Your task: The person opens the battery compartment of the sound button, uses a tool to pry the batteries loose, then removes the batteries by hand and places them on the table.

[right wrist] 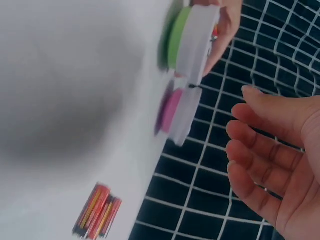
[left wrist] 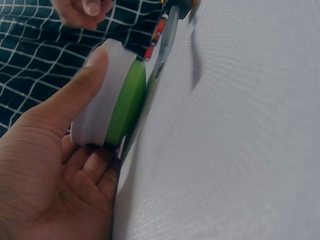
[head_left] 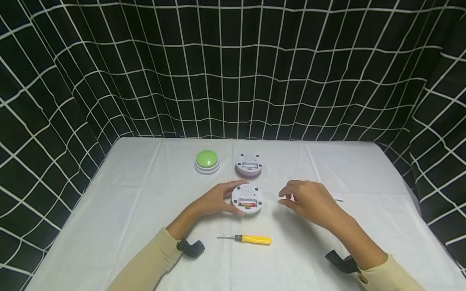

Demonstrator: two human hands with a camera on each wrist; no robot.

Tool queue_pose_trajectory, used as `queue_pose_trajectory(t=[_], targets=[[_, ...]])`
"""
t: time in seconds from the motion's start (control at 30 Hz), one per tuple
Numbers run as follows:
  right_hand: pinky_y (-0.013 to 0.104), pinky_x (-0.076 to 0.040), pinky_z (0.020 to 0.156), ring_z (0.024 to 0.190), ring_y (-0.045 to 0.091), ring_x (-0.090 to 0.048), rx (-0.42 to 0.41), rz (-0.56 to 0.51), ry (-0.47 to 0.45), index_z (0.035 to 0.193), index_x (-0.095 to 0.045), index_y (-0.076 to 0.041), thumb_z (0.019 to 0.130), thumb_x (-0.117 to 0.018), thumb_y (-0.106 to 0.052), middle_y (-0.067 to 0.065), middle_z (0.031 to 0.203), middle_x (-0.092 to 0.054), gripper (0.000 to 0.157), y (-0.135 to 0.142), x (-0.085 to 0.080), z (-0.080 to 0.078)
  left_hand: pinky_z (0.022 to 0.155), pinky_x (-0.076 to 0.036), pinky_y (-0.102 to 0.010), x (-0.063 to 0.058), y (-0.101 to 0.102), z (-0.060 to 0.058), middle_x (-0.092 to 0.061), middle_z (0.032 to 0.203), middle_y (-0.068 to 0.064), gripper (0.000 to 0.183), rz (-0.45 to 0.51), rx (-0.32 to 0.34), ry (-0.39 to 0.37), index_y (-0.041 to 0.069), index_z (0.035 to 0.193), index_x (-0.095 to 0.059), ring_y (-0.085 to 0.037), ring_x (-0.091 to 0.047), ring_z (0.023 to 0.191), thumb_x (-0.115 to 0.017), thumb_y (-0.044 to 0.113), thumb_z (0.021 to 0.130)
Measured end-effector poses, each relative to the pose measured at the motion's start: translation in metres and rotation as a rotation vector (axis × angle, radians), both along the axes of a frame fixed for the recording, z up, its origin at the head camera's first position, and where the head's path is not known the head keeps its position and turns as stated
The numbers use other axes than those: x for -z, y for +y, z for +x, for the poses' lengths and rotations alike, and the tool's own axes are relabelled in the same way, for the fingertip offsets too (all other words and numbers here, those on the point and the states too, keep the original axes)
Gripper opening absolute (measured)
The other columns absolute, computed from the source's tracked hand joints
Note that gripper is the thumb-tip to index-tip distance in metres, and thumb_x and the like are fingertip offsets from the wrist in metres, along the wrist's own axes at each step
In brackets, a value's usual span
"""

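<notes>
My left hand (head_left: 216, 199) grips a white round push button (head_left: 247, 189) by its rim, thumb on one side and fingers on the other. It is upside down, its green dome (left wrist: 126, 102) facing the table. A red battery (head_left: 247, 205) lies in the uncovered battery compartment on its underside. To the right, my right hand (head_left: 307, 202) hovers over the table with loosely bent fingers and nothing between them. Two red batteries (right wrist: 97, 211) lie side by side on the table in the right wrist view.
Behind the held button sits another upturned button (head_left: 249, 163), pink-domed, its compartment uncovered. A green-topped button (head_left: 207, 159) stands upright to its left. A screwdriver (head_left: 251, 239) with a yellow handle lies nearer me on the white tablecloth (head_left: 145, 210). Dark grid-patterned cloth (head_left: 233, 72) surrounds the table.
</notes>
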State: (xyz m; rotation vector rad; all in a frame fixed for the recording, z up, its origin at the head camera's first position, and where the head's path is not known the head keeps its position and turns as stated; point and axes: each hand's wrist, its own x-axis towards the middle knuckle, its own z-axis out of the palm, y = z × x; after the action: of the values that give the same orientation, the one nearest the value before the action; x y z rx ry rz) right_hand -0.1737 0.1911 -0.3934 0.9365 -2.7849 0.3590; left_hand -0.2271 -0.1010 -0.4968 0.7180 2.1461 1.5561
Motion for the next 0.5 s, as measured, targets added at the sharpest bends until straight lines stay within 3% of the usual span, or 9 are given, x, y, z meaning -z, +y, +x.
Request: queue_pose_trajectory(t=[0.5], targets=[[0.022,-0.043,0.053,0.062,0.006,-0.055,-0.057,-0.058,0.001,0.098,-0.08,-0.013,0.083,-0.085,-0.019,-0.014,0.078,-0.064,0.018,-0.03,0.004,0.0,0.116,-0.038,-0.031,-0.001,-0.001,0.001,-0.054,0.149,0.008,0.095,-0.001,-0.003,-0.02,0.025,0.153,-0.045,-0.011,-0.05,0.136,-0.093,0.016,0.072]])
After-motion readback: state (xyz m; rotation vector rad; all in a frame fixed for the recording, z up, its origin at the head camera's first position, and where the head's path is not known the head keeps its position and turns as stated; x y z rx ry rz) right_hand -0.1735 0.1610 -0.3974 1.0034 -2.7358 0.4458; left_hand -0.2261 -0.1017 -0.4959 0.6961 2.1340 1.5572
